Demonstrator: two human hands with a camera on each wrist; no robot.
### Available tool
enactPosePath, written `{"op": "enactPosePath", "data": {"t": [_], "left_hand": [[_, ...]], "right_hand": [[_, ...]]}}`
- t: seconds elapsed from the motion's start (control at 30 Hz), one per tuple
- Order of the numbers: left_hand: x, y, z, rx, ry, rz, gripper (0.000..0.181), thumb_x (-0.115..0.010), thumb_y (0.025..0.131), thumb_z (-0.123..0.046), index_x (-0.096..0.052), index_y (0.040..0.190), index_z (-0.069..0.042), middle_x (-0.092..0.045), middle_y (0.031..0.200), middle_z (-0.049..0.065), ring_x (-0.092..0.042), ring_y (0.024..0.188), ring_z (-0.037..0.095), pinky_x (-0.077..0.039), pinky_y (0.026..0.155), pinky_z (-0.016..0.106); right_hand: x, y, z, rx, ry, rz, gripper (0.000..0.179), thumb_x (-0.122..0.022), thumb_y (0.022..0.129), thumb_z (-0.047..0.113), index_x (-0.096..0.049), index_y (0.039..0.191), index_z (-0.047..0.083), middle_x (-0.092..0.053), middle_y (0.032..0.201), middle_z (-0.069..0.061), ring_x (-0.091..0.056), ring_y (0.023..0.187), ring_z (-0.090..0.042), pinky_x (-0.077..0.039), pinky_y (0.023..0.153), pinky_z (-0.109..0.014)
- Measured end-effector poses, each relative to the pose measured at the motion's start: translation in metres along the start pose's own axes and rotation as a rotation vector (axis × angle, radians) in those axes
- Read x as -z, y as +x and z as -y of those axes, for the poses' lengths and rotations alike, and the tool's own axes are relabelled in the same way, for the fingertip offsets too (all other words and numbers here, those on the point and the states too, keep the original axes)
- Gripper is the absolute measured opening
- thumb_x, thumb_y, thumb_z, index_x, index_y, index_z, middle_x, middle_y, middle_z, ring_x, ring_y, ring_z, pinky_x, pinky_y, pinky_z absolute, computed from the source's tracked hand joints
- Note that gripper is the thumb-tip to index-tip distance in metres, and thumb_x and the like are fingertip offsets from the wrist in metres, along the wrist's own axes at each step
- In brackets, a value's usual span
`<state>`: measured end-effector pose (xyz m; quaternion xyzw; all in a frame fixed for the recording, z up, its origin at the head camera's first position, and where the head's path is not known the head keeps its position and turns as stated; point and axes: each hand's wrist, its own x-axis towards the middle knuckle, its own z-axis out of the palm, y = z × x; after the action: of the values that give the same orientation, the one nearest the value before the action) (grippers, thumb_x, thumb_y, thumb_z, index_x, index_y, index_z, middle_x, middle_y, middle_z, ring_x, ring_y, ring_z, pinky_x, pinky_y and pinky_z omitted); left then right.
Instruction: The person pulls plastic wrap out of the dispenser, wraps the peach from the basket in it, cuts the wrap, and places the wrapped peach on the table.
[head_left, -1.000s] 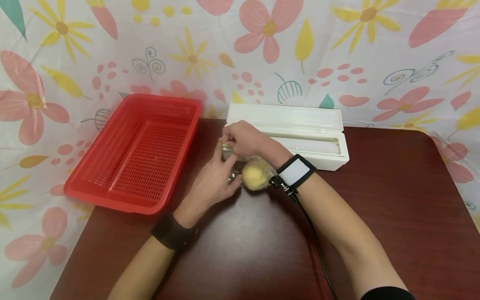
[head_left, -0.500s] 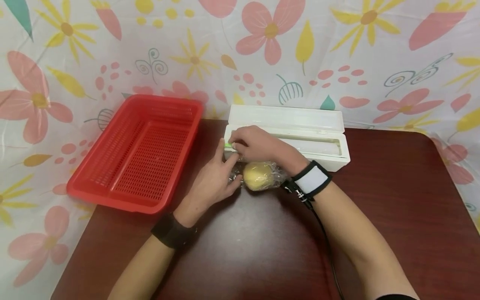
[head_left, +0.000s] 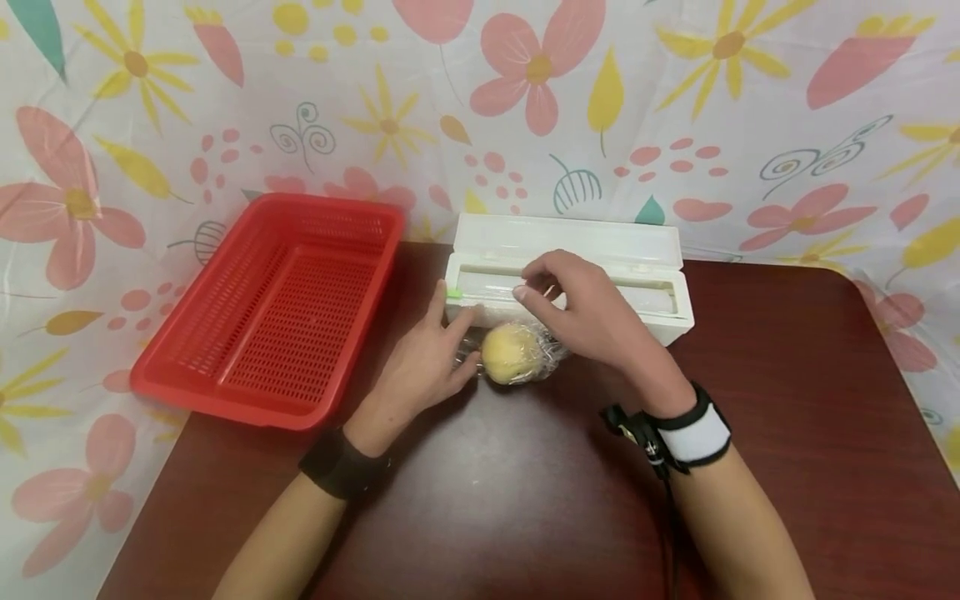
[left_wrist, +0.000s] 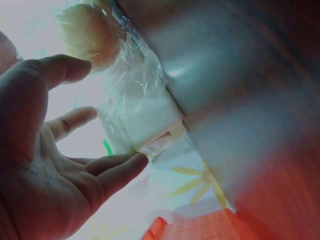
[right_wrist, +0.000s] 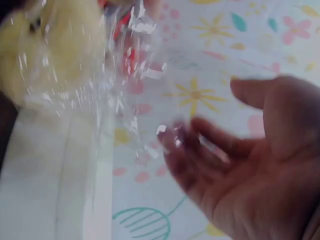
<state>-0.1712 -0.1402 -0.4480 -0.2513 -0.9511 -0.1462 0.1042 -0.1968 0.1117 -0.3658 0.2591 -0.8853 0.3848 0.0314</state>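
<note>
A white cling film box [head_left: 684, 293] lies with its lid up and a white roll [head_left: 651, 300] inside. My left hand [head_left: 420, 358] spreads its straight fingers at the box's left end, close to a small green slide cutter [head_left: 453, 293]. Just in front of the box is a round pale yellow fruit [head_left: 510, 355] in crumpled cling film [right_wrist: 132, 95], near my left thumb. Over the box's middle hovers my right hand [head_left: 588, 312], its fingers loosely bent. In the right wrist view, thumb and fingers stand apart beside the loose film, nothing held between them.
To the left, a red plastic basket [head_left: 360, 350] with slotted walls stands on the dark wooden table [head_left: 480, 500]. A flower-patterned curtain [head_left: 420, 100] hangs right behind the box. A black cable trails from the right wrist strap [head_left: 693, 433].
My right hand has moved right along the box, away from its left end, uncovering the roll and the green slide cutter. The left hand has stayed put. The fruit has rolled slightly.
</note>
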Motion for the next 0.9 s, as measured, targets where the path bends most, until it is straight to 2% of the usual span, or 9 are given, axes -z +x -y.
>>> {"op": "enactPosePath", "data": {"t": [0.13,0.2,0.27,0.33,0.5,0.63,0.77,0.83,0.9], "left_hand": [[0.000,0.000,-0.001,0.000,-0.004,-0.002,0.064,-0.078,0.093,-0.032,-0.052,0.149,-0.017,-0.028,0.162,0.039,-0.060,0.060,0.024,-0.048,0.043,0.033],[0.000,0.000,-0.001,0.004,-0.006,0.001,0.065,-0.078,0.093,-0.032,-0.052,0.150,-0.017,-0.028,0.162,0.040,-0.058,0.058,0.024,-0.047,0.043,0.031],[0.000,0.000,-0.001,0.012,-0.003,0.006,0.065,-0.078,0.093,-0.032,-0.052,0.150,-0.017,-0.028,0.163,0.039,-0.058,0.058,0.024,-0.046,0.043,0.032],[-0.001,0.000,-0.002,0.019,-0.002,0.015,0.065,-0.078,0.093,-0.032,-0.051,0.150,-0.018,-0.028,0.163,0.039,-0.058,0.059,0.025,-0.047,0.043,0.032],[-0.001,-0.001,-0.001,0.021,-0.007,0.030,0.065,-0.078,0.093,-0.031,-0.050,0.151,-0.019,-0.026,0.164,0.038,-0.059,0.060,0.023,-0.046,0.043,0.031],[-0.001,-0.002,-0.001,0.016,-0.011,0.017,0.066,-0.079,0.092,-0.030,-0.051,0.151,-0.019,-0.026,0.164,0.038,-0.056,0.058,0.020,-0.044,0.042,0.028],[0.000,-0.002,0.000,0.009,-0.012,0.017,0.067,-0.078,0.093,-0.030,-0.050,0.152,-0.018,-0.025,0.164,0.039,-0.054,0.057,0.019,-0.043,0.042,0.027],[0.001,-0.001,0.000,0.005,-0.021,0.021,0.066,-0.077,0.093,-0.030,-0.050,0.152,-0.017,-0.024,0.165,0.039,-0.055,0.058,0.020,-0.043,0.042,0.028],[0.001,0.000,0.000,0.000,-0.036,0.023,0.066,-0.077,0.094,-0.030,-0.051,0.153,-0.016,-0.024,0.165,0.039,-0.056,0.059,0.020,-0.044,0.043,0.028]], "right_hand": [[-0.001,-0.023,0.004,-0.120,0.022,-0.169,0.032,-0.069,0.103,0.024,-0.064,0.123,-0.001,-0.067,0.114,-0.016,-0.065,0.105,-0.030,-0.056,0.090,-0.048],[-0.002,-0.031,0.004,-0.193,0.031,-0.220,0.037,-0.071,0.102,0.028,-0.063,0.123,-0.001,-0.068,0.113,-0.018,-0.065,0.103,-0.032,-0.056,0.090,-0.048],[-0.003,-0.035,0.004,-0.273,0.044,-0.235,0.043,-0.071,0.102,0.034,-0.063,0.125,-0.001,-0.069,0.112,-0.016,-0.068,0.102,-0.031,-0.056,0.089,-0.047],[-0.004,-0.038,0.003,-0.341,0.044,-0.209,0.050,-0.070,0.101,0.041,-0.063,0.127,-0.001,-0.071,0.111,-0.014,-0.069,0.101,-0.030,-0.056,0.089,-0.047],[-0.009,-0.040,-0.001,-0.447,-0.010,-0.046,0.063,-0.067,0.099,0.056,-0.063,0.130,0.001,-0.074,0.109,-0.011,-0.070,0.101,-0.026,-0.056,0.084,-0.044],[-0.017,-0.038,-0.003,-0.449,-0.055,0.027,0.055,-0.070,0.098,0.055,-0.068,0.119,0.005,-0.073,0.093,-0.007,-0.069,0.084,-0.022,-0.054,0.075,-0.039],[-0.023,-0.037,-0.008,-0.376,-0.120,0.055,0.027,-0.073,0.098,0.033,-0.068,0.087,0.009,-0.061,0.071,-0.001,-0.056,0.067,-0.019,-0.045,0.062,-0.034],[-0.023,-0.037,-0.010,-0.330,-0.141,0.067,0.027,-0.073,0.096,0.023,-0.061,0.076,0.011,-0.054,0.065,0.001,-0.050,0.064,-0.018,-0.041,0.060,-0.034],[-0.021,-0.038,-0.012,-0.298,-0.144,0.082,0.031,-0.073,0.095,0.017,-0.055,0.070,0.012,-0.049,0.063,0.002,-0.048,0.063,-0.018,-0.039,0.059,-0.034]]}}
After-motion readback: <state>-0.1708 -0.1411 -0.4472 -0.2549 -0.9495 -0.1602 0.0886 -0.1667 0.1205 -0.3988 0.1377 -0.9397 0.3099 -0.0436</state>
